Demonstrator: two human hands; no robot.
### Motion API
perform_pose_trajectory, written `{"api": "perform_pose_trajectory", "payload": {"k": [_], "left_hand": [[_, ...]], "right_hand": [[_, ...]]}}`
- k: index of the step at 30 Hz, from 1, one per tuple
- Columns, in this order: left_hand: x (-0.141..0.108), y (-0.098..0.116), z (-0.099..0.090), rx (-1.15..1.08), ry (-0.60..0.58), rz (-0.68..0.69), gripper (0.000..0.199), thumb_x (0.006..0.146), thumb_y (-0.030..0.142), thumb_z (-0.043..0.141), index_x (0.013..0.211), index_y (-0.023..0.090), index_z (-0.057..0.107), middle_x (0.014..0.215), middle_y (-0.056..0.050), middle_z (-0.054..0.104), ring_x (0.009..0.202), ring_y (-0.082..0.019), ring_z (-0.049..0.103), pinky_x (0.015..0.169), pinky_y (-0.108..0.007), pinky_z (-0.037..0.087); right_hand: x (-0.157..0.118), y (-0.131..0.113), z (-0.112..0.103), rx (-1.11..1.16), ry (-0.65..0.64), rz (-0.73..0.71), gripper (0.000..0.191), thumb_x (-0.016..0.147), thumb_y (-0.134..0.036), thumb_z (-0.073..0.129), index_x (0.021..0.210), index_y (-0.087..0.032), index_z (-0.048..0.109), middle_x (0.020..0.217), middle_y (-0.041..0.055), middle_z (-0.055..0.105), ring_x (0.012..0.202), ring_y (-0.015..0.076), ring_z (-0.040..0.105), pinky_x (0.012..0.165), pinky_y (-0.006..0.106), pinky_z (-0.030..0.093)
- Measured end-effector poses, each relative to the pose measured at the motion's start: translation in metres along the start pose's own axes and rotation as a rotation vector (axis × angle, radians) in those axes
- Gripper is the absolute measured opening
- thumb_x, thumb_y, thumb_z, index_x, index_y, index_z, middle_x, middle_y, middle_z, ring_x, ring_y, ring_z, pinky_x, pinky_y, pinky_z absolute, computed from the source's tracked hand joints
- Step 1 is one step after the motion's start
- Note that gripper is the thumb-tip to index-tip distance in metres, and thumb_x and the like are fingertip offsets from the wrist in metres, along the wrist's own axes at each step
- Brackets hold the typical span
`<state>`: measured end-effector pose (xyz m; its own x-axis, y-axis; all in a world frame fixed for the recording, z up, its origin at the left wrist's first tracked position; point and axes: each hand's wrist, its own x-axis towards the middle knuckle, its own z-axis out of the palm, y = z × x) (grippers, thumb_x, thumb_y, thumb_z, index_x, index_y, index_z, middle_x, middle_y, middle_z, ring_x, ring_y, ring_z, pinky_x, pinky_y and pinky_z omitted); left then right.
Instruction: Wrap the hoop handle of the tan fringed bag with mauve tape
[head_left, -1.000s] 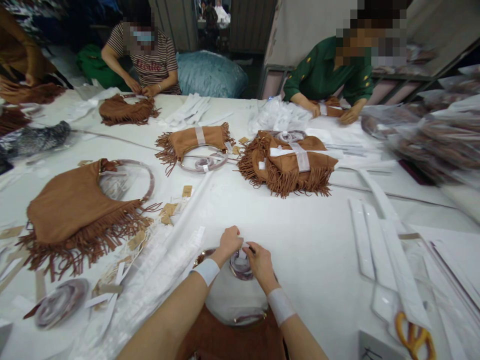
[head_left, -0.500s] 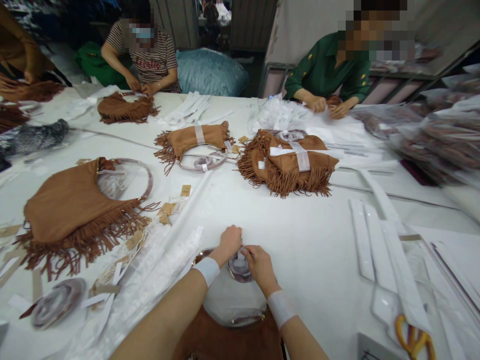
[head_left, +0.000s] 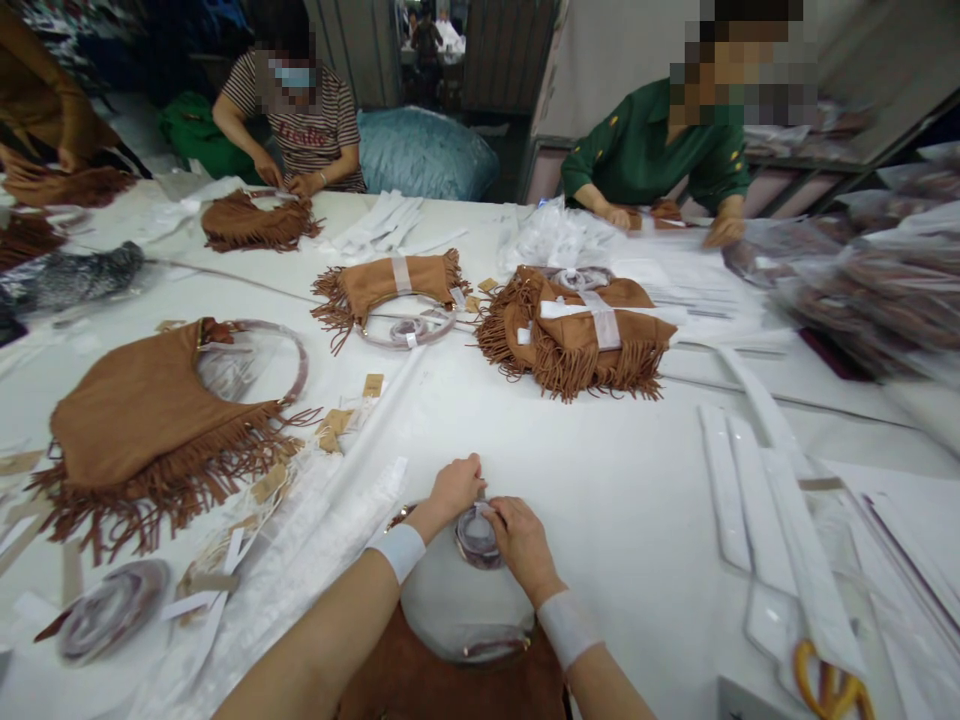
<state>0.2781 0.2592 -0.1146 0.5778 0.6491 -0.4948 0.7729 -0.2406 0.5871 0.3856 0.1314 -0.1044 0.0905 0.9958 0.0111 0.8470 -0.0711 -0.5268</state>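
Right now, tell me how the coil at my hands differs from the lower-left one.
The right coil sits at your right hand; the left coil lies untouched. The left coil shows a brown end sticking out; the right coil shows none. Both are looped and look plastic-wrapped.

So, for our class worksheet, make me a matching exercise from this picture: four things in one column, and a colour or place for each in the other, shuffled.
Things
1. Left hand and right hand
2. Bulging sack
3. Looped handles
4. Large fringed bag

Colours and places
A. yellow-orange, at the lower right
B. brown, lying on the left of the table
C. beside a small wrapped coil
D. blue-green, beyond the table

Right pairs: 1-C, 2-D, 3-A, 4-B
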Motion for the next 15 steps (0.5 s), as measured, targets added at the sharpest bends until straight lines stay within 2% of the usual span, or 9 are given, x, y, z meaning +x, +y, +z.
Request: {"api": "perform_pose_trajectory", "payload": {"k": [3,5,8,10,13,15], "left_hand": [[0.003,-0.003,-0.006,-0.060,-0.030,0.006,0.015,0.085,0.027,0.057,0.098,0.020,0.057,0.095,-0.004,0.067,0.090,-0.017,0.063,0.076,-0.025,0.046],[0.005,-0.005,-0.009,-0.101,-0.075,-0.008,0.015,0.085,0.025,0.056,0.098,0.018,0.058,0.090,-0.003,0.068,0.082,-0.015,0.064,0.071,-0.023,0.047],[0.007,-0.007,-0.013,-0.146,-0.195,-0.045,0.022,0.079,0.024,0.062,0.099,0.015,0.060,0.070,0.001,0.067,0.063,-0.013,0.063,0.059,-0.022,0.048],[0.008,-0.008,-0.017,-0.143,-0.274,-0.071,0.020,0.071,0.021,0.070,0.089,0.014,0.064,0.057,0.003,0.063,0.057,-0.014,0.062,0.056,-0.022,0.048],[0.008,-0.005,-0.022,-0.102,-0.305,-0.106,0.011,0.067,0.018,0.074,0.069,0.014,0.064,0.054,0.001,0.062,0.064,-0.016,0.064,0.063,-0.024,0.051],[0.008,-0.002,-0.022,-0.085,-0.278,-0.118,0.011,0.074,0.021,0.071,0.069,0.013,0.064,0.064,-0.001,0.066,0.072,-0.017,0.066,0.070,-0.028,0.053]], "right_hand": [[0.002,-0.003,-0.001,-0.008,0.001,0.001,0.026,0.098,-0.029,0.038,0.092,-0.019,0.061,0.086,0.0065,0.065,0.085,0.0212,0.058,0.079,0.035,0.047],[0.003,-0.005,-0.002,-0.011,-0.002,0.006,0.026,0.098,-0.028,0.038,0.093,-0.019,0.062,0.085,0.0065,0.065,0.084,0.0213,0.058,0.078,0.035,0.047],[0.004,-0.007,-0.002,-0.006,-0.001,0.016,0.024,0.097,-0.028,0.040,0.094,-0.020,0.062,0.087,0.0068,0.066,0.086,0.0213,0.059,0.079,0.035,0.048],[0.005,-0.007,-0.002,0.004,0.000,0.021,0.023,0.097,-0.028,0.041,0.094,-0.020,0.063,0.087,0.0069,0.066,0.086,0.0216,0.059,0.079,0.035,0.048],[0.003,-0.007,-0.002,0.026,0.003,0.029,0.025,0.097,-0.029,0.040,0.094,-0.020,0.063,0.087,0.0072,0.066,0.086,0.0223,0.060,0.079,0.037,0.048],[0.001,-0.007,-0.001,0.051,0.006,0.030,0.025,0.097,-0.029,0.040,0.096,-0.020,0.062,0.089,0.0077,0.067,0.087,0.0225,0.061,0.081,0.038,0.049]]}}
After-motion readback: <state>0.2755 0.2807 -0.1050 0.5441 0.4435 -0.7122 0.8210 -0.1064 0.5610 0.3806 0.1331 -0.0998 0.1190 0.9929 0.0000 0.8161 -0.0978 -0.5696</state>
